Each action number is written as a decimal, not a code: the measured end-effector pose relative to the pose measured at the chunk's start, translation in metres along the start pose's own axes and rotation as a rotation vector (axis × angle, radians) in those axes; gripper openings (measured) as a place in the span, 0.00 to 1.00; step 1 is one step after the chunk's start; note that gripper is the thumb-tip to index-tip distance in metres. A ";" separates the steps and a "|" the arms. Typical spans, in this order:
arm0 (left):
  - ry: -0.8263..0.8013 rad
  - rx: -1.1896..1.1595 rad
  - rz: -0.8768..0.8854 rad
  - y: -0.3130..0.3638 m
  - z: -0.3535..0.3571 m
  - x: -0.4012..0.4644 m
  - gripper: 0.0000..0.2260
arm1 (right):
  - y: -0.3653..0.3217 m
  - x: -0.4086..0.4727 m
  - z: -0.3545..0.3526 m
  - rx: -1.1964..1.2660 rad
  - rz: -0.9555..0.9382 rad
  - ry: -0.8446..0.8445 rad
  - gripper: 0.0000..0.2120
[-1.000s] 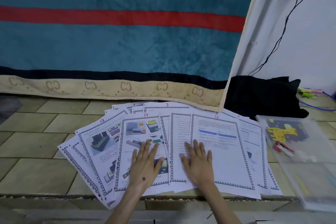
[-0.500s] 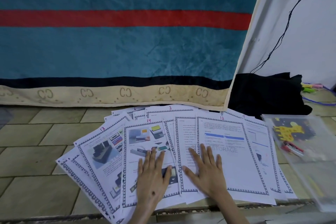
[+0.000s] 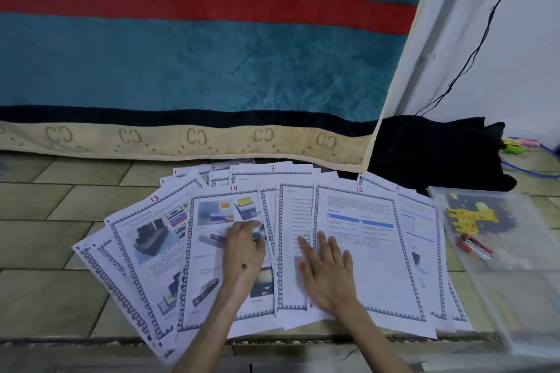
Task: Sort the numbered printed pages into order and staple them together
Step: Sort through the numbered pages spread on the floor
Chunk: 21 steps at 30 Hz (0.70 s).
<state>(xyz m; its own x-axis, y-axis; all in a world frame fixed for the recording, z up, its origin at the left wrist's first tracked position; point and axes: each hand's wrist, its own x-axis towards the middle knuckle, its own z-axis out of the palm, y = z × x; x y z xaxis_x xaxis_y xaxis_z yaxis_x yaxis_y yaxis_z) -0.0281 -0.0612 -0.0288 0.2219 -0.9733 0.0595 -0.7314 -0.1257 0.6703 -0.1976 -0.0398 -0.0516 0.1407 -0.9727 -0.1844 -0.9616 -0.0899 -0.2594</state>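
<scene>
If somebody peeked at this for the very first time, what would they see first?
Probably the big fan of printed pages spread over the tiled floor, with red numbers like 13, 14 and 12 on top and two hands, left hand and right hand, resting on them in the middle. Behind hangs a huge teal blanket with a red stripe, and a clear folder with a yellow giraffe lies at the right.
</scene>
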 end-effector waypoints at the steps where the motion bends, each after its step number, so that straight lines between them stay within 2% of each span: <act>1: -0.008 -0.089 -0.050 0.011 0.005 0.007 0.10 | 0.002 0.002 -0.005 0.013 0.001 -0.003 0.47; 3: -0.107 -0.134 -0.149 0.029 0.014 0.018 0.09 | 0.005 0.008 -0.018 0.097 0.021 0.018 0.34; 5: -0.144 -0.117 -0.252 0.036 0.022 0.029 0.15 | 0.010 0.016 -0.028 0.250 0.036 0.058 0.25; 8: -0.175 -0.035 -0.293 0.040 0.029 0.037 0.15 | 0.022 0.025 -0.035 0.462 0.025 0.094 0.22; 11: -0.129 -0.159 -0.252 0.045 0.032 0.037 0.02 | 0.033 0.032 -0.040 0.690 0.073 0.034 0.21; 14: -0.045 -0.292 -0.197 0.044 0.032 0.027 0.09 | 0.034 0.035 -0.053 0.934 0.120 -0.038 0.18; 16: -0.053 -0.283 -0.150 0.043 0.032 0.017 0.09 | 0.028 0.037 -0.061 0.956 0.088 -0.074 0.17; 19: -0.028 -0.319 -0.138 0.038 0.032 0.011 0.03 | 0.012 0.041 -0.062 0.846 -0.014 -0.075 0.20; 21: 0.009 -0.328 -0.180 0.035 0.030 0.014 0.06 | 0.003 0.045 -0.058 0.795 -0.055 -0.029 0.17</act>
<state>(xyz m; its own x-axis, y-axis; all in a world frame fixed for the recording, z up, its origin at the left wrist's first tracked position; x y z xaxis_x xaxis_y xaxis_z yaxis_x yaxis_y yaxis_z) -0.0702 -0.0853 -0.0267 0.3349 -0.9392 -0.0757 -0.4347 -0.2253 0.8719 -0.2083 -0.0958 -0.0055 0.1996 -0.9645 -0.1732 -0.4987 0.0522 -0.8652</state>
